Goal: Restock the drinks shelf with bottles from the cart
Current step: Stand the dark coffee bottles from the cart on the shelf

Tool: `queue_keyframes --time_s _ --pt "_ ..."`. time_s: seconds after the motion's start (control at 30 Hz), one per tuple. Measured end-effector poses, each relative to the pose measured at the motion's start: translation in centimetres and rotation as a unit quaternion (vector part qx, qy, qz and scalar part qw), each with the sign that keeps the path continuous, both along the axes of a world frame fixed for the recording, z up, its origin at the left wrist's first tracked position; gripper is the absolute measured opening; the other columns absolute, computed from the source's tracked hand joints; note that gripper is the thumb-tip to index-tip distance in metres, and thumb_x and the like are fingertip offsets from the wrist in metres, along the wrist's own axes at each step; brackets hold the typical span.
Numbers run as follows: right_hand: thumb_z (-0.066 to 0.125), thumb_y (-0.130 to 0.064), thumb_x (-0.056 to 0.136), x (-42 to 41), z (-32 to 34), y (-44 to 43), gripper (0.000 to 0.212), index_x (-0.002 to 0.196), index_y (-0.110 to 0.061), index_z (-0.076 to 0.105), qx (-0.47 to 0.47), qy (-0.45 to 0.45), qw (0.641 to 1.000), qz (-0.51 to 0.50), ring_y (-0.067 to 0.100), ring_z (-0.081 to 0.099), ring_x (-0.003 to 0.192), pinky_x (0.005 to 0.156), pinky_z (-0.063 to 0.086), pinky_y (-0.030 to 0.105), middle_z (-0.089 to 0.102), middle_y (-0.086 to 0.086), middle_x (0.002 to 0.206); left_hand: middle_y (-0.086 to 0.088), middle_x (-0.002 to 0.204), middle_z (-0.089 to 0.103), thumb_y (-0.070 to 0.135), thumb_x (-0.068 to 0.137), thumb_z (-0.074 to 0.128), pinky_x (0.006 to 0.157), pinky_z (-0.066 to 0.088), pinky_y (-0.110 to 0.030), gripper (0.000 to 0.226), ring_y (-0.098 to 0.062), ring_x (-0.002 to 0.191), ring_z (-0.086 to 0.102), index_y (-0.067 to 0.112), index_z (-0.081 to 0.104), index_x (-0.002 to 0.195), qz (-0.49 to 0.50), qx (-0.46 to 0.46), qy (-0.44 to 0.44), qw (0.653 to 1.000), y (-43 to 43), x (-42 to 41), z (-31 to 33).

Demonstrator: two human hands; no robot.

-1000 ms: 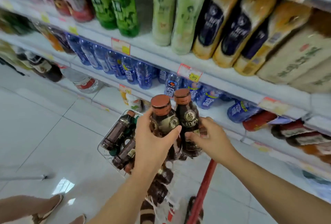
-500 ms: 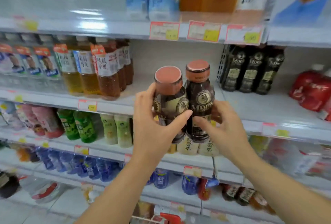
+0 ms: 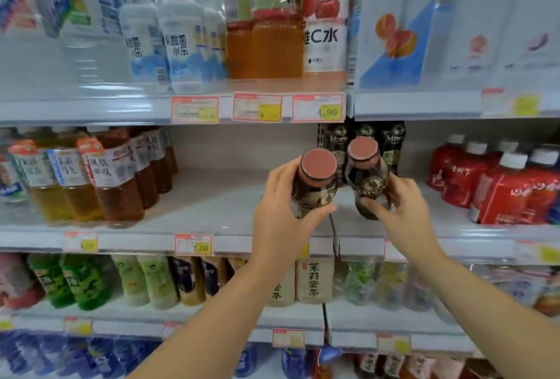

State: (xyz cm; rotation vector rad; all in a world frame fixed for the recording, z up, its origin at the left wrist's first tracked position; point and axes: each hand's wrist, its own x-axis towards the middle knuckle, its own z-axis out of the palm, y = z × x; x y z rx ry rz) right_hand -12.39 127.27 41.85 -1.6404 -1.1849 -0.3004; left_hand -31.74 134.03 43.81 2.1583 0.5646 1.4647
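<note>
Now both bottles were up at the middle shelf.
Left hand gripped one dark bottle, right hand clutched the other bottle, just before matching stock at the back.

Two dark brown-capped bottles tilted over shelf.

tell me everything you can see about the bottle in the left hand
The left-hand bottle is short and dark brown, with a flat reddish-brown cap and a cream label bearing a round emblem. It looks like glossy plastic or glass. It is capped and tilted toward the camera, at the open gap of the middle shelf. The left hand wraps it.
</note>
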Motion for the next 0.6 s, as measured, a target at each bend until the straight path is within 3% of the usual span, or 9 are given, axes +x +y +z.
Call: queue_keyframes --time_s 0.1,0.2,0.3,0.47,0.6 --pt "0.073 -0.015 0.078 2.7 -0.6 0.3 0.045 0.120 -0.008 0.058 -0.013 0.009 0.999 -0.029 0.011 0.043 0.087 0.069 0.034 0.004 0.048 0.006 0.096 0.010 0.124 0.048 0.031 0.072 0.077 0.087 0.035 -0.002 0.068 0.006 0.105 0.045 0.026 0.043 0.130 -0.006 0.002 -0.001 1.000 0.4 1.5 0.2" --pt "0.074 -0.018 0.077 5.3 -0.6 0.8 0.047 0.121 -0.007 0.058 -0.013 0.003 0.999 -0.044 0.012 0.044 0.088 0.068 0.030 0.015 0.049 0.007 0.097 0.013 0.124 0.047 0.031 0.071 0.078 0.091 0.036 -0.004 0.069 0.009 0.107 0.044 0.028 0.043 0.130 -0.023 0.001 0.024 0.999 0.8 2.9 -0.1" --pt "0.072 -0.032 0.078 7.9 -0.2 1.5 0.047 0.116 -0.008 0.059 -0.036 0.011 0.997 -0.066 0.014 0.043 0.090 0.068 0.027 0.020 0.056 0.012 0.100 0.017 0.125 0.046 0.030 0.070 0.079 0.094 0.036 -0.007 0.070 0.010 0.113 0.043 0.033 0.042 0.130 -0.032 -0.009 0.042 0.999 0.8 4.2 -0.5" --pt "0.066 -0.027 0.085 10.6 0.9 3.0 0.032 0.109 -0.007 0.061 -0.032 0.132 0.988 -0.072 0.025 0.057 0.094 0.073 0.035 0.027 0.065 0.013 0.101 0.021 0.124 0.044 0.031 0.071 0.078 0.094 0.033 -0.003 0.071 0.008 0.111 0.042 0.040 0.039 0.129 -0.033 -0.023 0.054 0.998 1.1 6.3 -0.6" --pt "0.067 -0.027 0.083 12.4 1.0 4.5 0.033 0.105 -0.003 0.062 -0.038 0.164 0.982 -0.084 0.032 0.062 0.096 0.072 0.041 0.030 0.068 0.017 0.102 0.022 0.124 0.044 0.032 0.071 0.078 0.093 0.032 -0.002 0.071 0.009 0.111 0.042 0.037 0.040 0.131 -0.037 -0.021 0.065 0.997 1.5 7.9 -0.3"
